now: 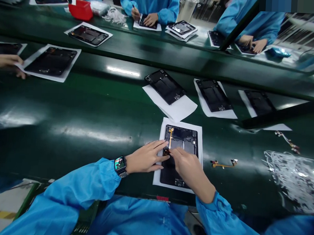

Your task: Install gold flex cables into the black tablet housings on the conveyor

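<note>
two hands at a flex cable on an open tablet housing

the open tablet housing (180,139) lies on a white paper sheet (183,122) on a green conveyor belt (68,127), right in front of the person. an amber flex cable (170,137) runs lengthwise down its upper left part. the left hand (147,157), with a smartwatch (120,165) on the wrist, comes in from the left, its fingers (158,147) stretched out and slightly apart, tips over the housing near the cable's lower end. the right hand (188,169) sits just beside it, fingers (177,154) bunched and pointing down at the same spot. the hands hide the contact, so i cannot tell whether those fingers grip the cable.

farther along the belt lie three more black tablet housings (165,86) on white sheets. a loose amber flex cable (224,164) rests to the right, near a tangle of white strands (289,180). across the line, a co-worker's hands (143,18) work over another housing, beside a red box (80,9).
</note>
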Demonstrator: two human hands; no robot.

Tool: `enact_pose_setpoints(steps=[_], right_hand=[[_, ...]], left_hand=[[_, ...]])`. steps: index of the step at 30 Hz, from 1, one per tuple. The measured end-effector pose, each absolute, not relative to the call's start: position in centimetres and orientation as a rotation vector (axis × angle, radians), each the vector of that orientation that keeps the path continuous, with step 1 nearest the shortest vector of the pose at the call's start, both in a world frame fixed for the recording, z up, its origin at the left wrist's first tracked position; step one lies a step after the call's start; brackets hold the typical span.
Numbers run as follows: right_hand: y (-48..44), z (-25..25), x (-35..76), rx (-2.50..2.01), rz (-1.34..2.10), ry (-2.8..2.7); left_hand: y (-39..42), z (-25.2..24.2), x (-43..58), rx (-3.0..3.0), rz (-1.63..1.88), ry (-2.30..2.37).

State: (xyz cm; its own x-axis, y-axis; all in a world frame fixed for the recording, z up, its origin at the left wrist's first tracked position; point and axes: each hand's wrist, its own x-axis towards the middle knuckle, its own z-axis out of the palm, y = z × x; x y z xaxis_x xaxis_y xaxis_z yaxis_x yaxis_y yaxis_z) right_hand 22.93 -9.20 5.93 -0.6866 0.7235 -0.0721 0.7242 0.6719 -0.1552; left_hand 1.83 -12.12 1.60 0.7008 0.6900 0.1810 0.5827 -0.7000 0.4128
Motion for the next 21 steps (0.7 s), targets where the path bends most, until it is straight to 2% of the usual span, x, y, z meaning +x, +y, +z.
enact_pose_setpoints(steps=[7, 11, 13, 15, 17, 19, 21], right_hand=[[-9.6, 5.8, 20.6, 1.191, -0.215, 2.854], [-9.4, 5.4, 21.4, 1.305, -0.474, 2.989], [-9.4, 5.1, 22.7, 1.548, -0.854, 3.062], [-9.5, 4.7, 24.3, 1.910, -1.437, 2.940], [-9.8, 4.3, 25.8, 2.202, -2.075, 2.583], [-10.1, 4.0, 26.9, 2.285, -2.637, 2.168], [-10.6, 4.0, 27.6, 2.264, -3.011, 1.809]], left_hand=[[-12.1, 1.7, 1.9, 2.585, 0.488, 0.988], [-12.3, 2.0, 1.8, 2.570, 0.504, 0.982], [-12.3, 2.4, 1.5, 2.542, 0.522, 0.964], [-11.6, 3.1, 1.3, 2.473, 0.580, 0.983], [-10.0, 3.8, 1.4, 2.392, 0.670, 1.073], [-7.4, 4.3, 2.2, 2.371, 0.685, 1.217], [-4.3, 4.6, 3.6, 2.411, 0.559, 1.361]])
